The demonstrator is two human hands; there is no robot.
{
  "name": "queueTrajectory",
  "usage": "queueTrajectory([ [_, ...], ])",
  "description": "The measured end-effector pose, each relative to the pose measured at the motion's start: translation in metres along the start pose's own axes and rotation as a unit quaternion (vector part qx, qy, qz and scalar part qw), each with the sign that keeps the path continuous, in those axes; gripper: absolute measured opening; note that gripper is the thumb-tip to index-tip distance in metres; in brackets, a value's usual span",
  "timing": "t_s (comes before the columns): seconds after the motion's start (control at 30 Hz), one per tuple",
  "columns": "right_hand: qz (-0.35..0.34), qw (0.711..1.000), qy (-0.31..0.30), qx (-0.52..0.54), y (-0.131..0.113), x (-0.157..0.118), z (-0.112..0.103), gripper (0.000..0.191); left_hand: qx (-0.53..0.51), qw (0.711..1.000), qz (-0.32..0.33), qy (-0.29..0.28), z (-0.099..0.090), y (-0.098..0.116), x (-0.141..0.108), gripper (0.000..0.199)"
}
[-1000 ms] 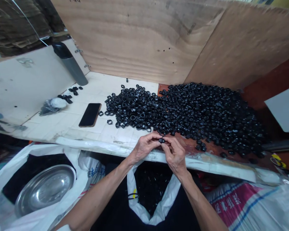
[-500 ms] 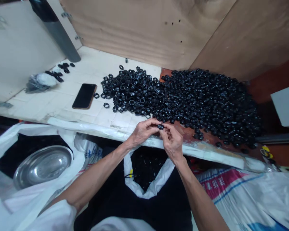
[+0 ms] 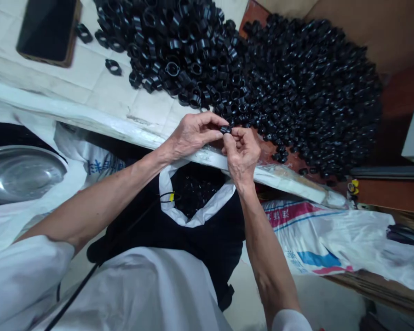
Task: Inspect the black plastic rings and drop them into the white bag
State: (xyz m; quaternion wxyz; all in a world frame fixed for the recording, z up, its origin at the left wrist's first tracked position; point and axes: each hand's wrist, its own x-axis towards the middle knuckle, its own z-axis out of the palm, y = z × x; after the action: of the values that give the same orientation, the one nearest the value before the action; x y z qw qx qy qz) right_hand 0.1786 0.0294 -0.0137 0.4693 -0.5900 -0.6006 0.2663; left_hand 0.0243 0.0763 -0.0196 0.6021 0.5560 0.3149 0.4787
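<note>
Between the fingertips of both hands is a small black ring-like plastic part [image 3: 225,129], held just above the table's front edge. My left hand [image 3: 192,133] pinches it from the left with thumb and fingers. From the other side my right hand [image 3: 243,149] grips it, fingers curled. Past the fingertips lies a loose heap of larger black plastic rings [image 3: 179,55], which merges on the right with a big pile of smaller black parts [image 3: 313,92]. Beneath my hands, an open bag with a rolled white rim [image 3: 196,220] holds more dark parts.
A phone [image 3: 48,30] lies on the table at upper left, with a few stray rings [image 3: 113,67] beside it. Lower left is a metal bowl [image 3: 24,177] in a white sack. A printed woven sack [image 3: 317,234] stands at right. The table's white edge [image 3: 120,124] runs across.
The view has tilted downward and come closer, so the phone and piles sit higher in the picture. Both hands still hold the small black part together.
</note>
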Motion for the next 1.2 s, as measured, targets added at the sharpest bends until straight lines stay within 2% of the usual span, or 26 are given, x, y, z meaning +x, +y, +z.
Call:
queueTrajectory([
  [0.17, 0.02, 0.999, -0.003, 0.04, -0.005, 0.003, -0.002, 0.018, 0.007, 1.0, -0.005, -0.006, -0.002, -0.003, 0.0, 0.03],
  [0.33, 0.032, 0.999, 0.022, 0.018, -0.007, 0.006, -0.001, 0.018, 0.023, 1.0, -0.004, -0.014, -0.003, -0.004, 0.0, 0.028],
  [0.4, -0.009, 1.0, 0.015, -0.012, -0.008, 0.008, -0.002, 0.013, 0.019, 1.0, -0.006, -0.014, -0.004, -0.005, 0.001, 0.028],
  [0.5, -0.108, 0.992, 0.005, -0.071, -0.01, 0.012, -0.006, 0.013, 0.014, 0.999, -0.025, -0.022, -0.006, -0.006, 0.002, 0.028],
  [0.57, -0.132, 0.987, 0.006, -0.088, -0.011, 0.013, -0.008, 0.013, 0.012, 0.999, -0.035, -0.024, -0.007, -0.005, 0.002, 0.029],
  [0.63, -0.106, 0.988, 0.016, -0.108, -0.011, 0.013, -0.007, 0.015, 0.019, 0.999, -0.025, -0.021, -0.006, -0.002, 0.002, 0.028],
  [0.8, -0.014, 0.986, 0.022, -0.165, -0.011, 0.01, -0.003, 0.042, 0.043, 0.999, 0.0, -0.026, -0.002, 0.006, 0.001, 0.024],
  [0.97, -0.008, 0.994, 0.014, -0.106, -0.018, 0.005, -0.007, 0.027, 0.014, 0.999, -0.028, -0.016, -0.002, 0.009, 0.0, 0.025],
  [1.07, -0.011, 0.992, -0.009, -0.123, -0.022, 0.003, -0.009, 0.035, 0.022, 0.999, -0.035, -0.001, -0.002, 0.013, 0.0, 0.025],
  [1.2, 0.011, 0.997, -0.01, -0.071, -0.023, 0.002, -0.01, 0.029, 0.039, 0.999, -0.035, 0.002, 0.0, 0.02, 0.0, 0.023],
])
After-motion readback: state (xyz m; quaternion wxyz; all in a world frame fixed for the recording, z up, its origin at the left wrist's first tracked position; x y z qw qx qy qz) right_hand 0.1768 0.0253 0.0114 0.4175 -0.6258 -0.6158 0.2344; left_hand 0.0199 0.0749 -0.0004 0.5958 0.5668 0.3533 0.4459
